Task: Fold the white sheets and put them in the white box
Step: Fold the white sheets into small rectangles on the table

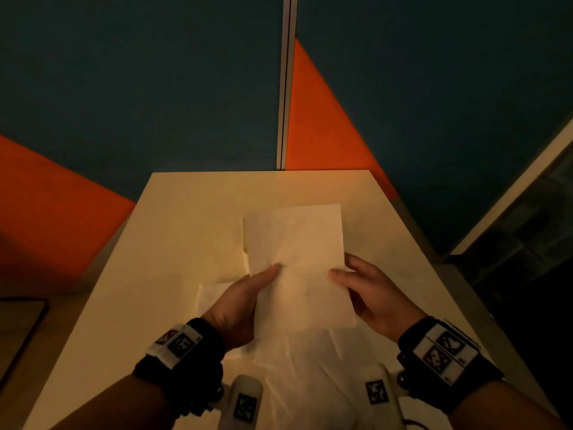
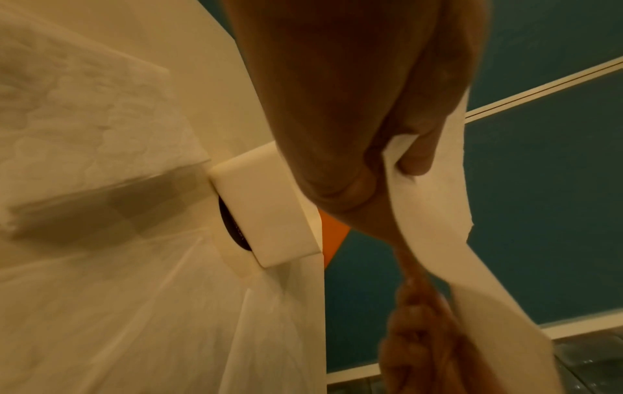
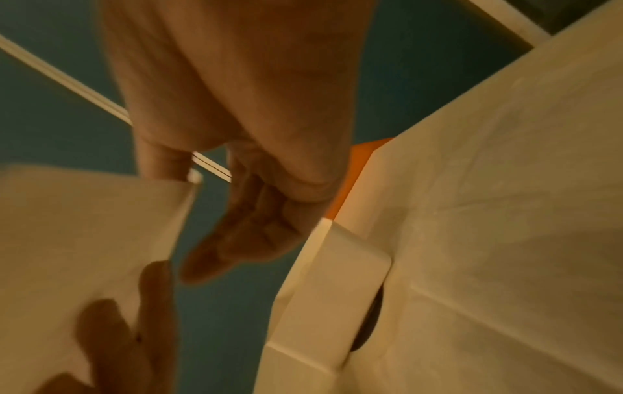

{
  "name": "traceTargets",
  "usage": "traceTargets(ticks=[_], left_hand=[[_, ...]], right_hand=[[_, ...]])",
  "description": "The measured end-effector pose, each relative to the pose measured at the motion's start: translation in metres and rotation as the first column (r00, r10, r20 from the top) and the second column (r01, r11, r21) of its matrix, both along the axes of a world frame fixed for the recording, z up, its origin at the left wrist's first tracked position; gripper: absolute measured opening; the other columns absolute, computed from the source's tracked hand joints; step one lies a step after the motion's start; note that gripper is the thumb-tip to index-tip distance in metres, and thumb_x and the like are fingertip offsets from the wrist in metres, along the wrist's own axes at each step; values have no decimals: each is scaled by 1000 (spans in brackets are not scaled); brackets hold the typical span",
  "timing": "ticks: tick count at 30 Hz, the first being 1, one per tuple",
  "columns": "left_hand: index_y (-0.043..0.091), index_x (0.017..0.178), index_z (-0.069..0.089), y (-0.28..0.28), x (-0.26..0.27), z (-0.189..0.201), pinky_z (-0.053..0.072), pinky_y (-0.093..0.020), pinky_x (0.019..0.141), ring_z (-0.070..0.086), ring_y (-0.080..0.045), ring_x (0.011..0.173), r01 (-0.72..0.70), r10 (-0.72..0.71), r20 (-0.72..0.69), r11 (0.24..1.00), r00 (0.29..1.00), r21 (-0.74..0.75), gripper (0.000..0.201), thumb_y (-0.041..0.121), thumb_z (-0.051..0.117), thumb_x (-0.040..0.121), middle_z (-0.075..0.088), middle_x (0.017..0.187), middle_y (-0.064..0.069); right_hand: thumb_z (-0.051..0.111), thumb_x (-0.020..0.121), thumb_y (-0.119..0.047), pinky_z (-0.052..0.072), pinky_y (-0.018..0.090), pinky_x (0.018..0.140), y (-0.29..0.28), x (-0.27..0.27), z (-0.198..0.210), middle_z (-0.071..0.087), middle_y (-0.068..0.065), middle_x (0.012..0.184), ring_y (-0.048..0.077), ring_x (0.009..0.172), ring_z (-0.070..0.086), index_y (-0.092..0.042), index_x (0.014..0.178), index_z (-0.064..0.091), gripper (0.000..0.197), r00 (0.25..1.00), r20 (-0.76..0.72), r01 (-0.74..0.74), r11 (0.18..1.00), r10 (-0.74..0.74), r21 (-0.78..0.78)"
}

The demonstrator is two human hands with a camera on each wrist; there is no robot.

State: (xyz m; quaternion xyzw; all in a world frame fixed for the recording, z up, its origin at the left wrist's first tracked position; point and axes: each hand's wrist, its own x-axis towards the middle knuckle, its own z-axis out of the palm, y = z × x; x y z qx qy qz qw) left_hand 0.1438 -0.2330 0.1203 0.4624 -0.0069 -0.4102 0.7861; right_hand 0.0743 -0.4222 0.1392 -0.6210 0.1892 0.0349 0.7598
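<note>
I hold a white sheet (image 1: 299, 262) up over the white table (image 1: 173, 231). My left hand (image 1: 245, 293) pinches its left edge, with the thumb on top and the fingers underneath. In the left wrist view the thumb (image 2: 416, 160) presses into the curling sheet (image 2: 435, 213). My right hand (image 1: 369, 290) holds the right edge, thumb (image 3: 165, 165) at the edge of the sheet (image 3: 84, 226) and fingers (image 3: 236, 240) loosely spread beside it. A pale upright edge (image 1: 245, 243) peeks out behind the sheet's left side. I cannot tell whether it is the white box.
More white sheets lie flat on the table, one to the left (image 1: 214, 296) under my left hand and others near the front edge (image 1: 297, 355). Blue and orange wall panels (image 1: 322, 125) stand right behind the table. A dark framed surface (image 1: 21, 330) sits at the left.
</note>
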Motion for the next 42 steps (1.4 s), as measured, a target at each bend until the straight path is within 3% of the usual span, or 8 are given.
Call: traceTargets(ticks=[8, 15, 18, 25, 29, 33, 36, 42], left_hand=[[11, 104, 69, 7, 13, 0, 58, -35, 76, 67, -23, 87, -36, 22, 202, 997, 979, 66, 30, 12, 60, 76, 69, 105, -14], [17, 90, 75, 26, 23, 18, 54, -27, 74, 65, -19, 87, 319, -350, 297, 936, 889, 146, 39, 38, 72, 58, 70, 102, -4], [24, 88, 77, 11, 14, 22, 52, -24, 79, 65, -14, 94, 329, -425, 367, 896, 827, 297, 13, 24, 70, 76, 71, 104, 1], [15, 81, 78, 17, 14, -1, 56, -27, 76, 68, -15, 90, 132, -282, 349, 908, 894, 397, 29, -6, 59, 84, 72, 105, 4], [12, 95, 71, 44, 24, -21, 54, -34, 73, 62, -27, 91, -128, -55, 313, 837, 948, 533, 22, -3, 57, 87, 65, 106, -5], [11, 111, 65, 71, 28, -53, 47, -34, 81, 58, -29, 92, -246, -12, 349, 685, 937, 685, 31, -4, 62, 84, 57, 108, -8], [14, 116, 66, 83, 29, -71, 47, -33, 85, 60, -27, 88, -310, -127, 429, 516, 894, 799, 40, -2, 67, 79, 60, 105, -8], [19, 117, 65, 93, 26, -87, 49, -36, 87, 62, -26, 84, -380, -181, 491, 432, 852, 818, 45, 1, 69, 76, 65, 108, -16]], right_hand=[[52, 88, 3, 52, 33, 76, -12, -1, 0, 73, 4, 87, 16, 79, 68, -12, 92, 70, 24, 991, 69, 112, 994, -111, -2], [54, 79, -10, 44, 25, 63, -23, -7, 7, 63, -4, 77, 10, 71, 59, -19, 62, 67, 23, 992, 95, -78, 993, 86, -87], [55, 75, -14, 45, 19, 58, -12, -1, 12, 62, -3, 73, 6, 65, 59, -20, 58, 67, 22, 976, 101, -178, 976, 191, -127], [52, 91, -6, 46, 26, 63, -12, -1, -2, 67, 11, 91, 17, 77, 59, -15, 99, 64, 17, 995, -31, -99, 962, 95, -256], [69, 83, -17, 48, 29, 89, -35, -17, -47, 60, -4, 112, 16, 108, 56, -29, 108, 57, 30, 954, -276, -288, 598, 114, -748], [66, 81, -36, 27, 32, 110, -35, -38, -83, 25, -13, 150, 12, 138, 26, -34, 141, 32, 68, 796, -548, -589, 122, 259, -798], [60, 83, -43, 20, 34, 113, -33, -47, -94, 9, -17, 156, 9, 144, 12, -38, 146, 20, 75, 795, -541, -574, 51, 272, -817], [50, 92, -39, 21, 35, 111, -31, -48, -103, 9, -20, 156, 9, 144, 11, -40, 146, 22, 60, 814, -525, -545, 13, 247, -838]])
